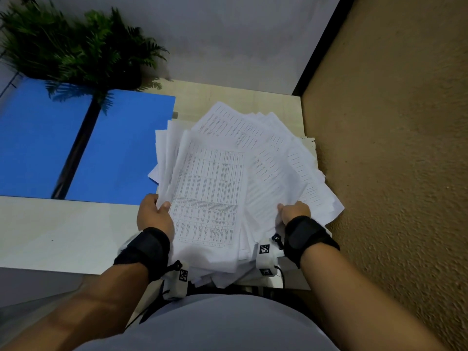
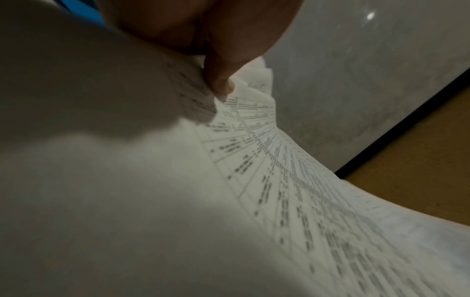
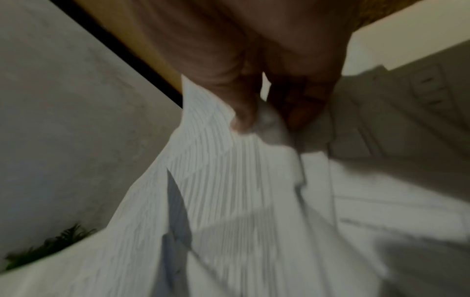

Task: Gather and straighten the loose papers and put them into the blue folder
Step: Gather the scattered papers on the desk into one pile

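A fanned, uneven stack of printed white papers (image 1: 228,178) is held up over the right end of the table. My left hand (image 1: 155,211) grips its left edge, thumb on top of the sheets. My right hand (image 1: 293,211) grips the right side, fingers curled into the sheets. In the left wrist view the thumb (image 2: 221,80) pinches the papers (image 2: 279,180). The right wrist view shows fingers (image 3: 244,112) bunching the papers (image 3: 229,201). The blue folder (image 1: 114,148) lies open and flat on the table, left of the papers.
A green potted plant (image 1: 76,46) stands at the back left, its fronds over the folder. The pale table (image 1: 63,236) ends just right of the papers, where brown carpet (image 1: 392,173) begins. A grey wall (image 1: 228,34) lies behind.
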`<state>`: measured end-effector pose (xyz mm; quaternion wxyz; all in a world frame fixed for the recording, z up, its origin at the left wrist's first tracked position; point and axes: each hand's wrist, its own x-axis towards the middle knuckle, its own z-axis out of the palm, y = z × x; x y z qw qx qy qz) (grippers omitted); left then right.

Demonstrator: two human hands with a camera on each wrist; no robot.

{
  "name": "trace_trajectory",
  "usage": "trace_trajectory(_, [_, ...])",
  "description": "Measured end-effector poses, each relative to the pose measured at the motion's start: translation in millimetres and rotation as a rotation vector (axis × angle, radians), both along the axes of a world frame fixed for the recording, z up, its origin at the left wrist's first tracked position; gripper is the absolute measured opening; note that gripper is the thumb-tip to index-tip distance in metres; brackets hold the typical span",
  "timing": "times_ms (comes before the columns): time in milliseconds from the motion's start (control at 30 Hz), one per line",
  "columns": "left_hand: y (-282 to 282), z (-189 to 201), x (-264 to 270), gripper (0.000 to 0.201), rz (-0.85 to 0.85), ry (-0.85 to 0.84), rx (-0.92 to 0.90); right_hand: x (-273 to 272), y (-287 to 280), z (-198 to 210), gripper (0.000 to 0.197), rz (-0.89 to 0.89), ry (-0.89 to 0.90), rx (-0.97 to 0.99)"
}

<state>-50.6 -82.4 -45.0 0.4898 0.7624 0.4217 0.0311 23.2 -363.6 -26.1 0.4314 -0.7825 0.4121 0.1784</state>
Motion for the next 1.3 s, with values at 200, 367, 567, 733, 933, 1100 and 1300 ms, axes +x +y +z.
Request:
trace_trajectory(200, [12,17,8,0.016,-0.065,-0.047,-0.087,2,-8,16,0.033,-0.117,-0.378,0.128])
trace_trajectory(367, [0,7,25,0.039,-0.23,0.031,-0.169,9,12,20,0.027,0.011,-0.219,0.243])
trace_trajectory(567, [-36,6,39,0.048,-0.417,0.176,-0.194,-19,56,21,0.088,-0.086,-0.197,0.467])
trace_trajectory(733, [-39,9,52,0.036,-0.588,0.184,-0.225,-25,44,21,0.069,0.123,-0.239,0.309])
trace_trajectory(933, [13,3,126,0.018,-0.482,0.08,0.129,-14,23,26,0.077,0.189,-0.119,0.356])
trace_trajectory(1100, [46,0,160,0.065,-0.525,0.282,0.233,-7,21,2,0.032,-0.079,-0.236,0.347])
trace_trajectory(1300, [41,6,152,0.023,-0.465,0.069,0.374,35,23,6,0.032,-0.11,-0.322,0.352])
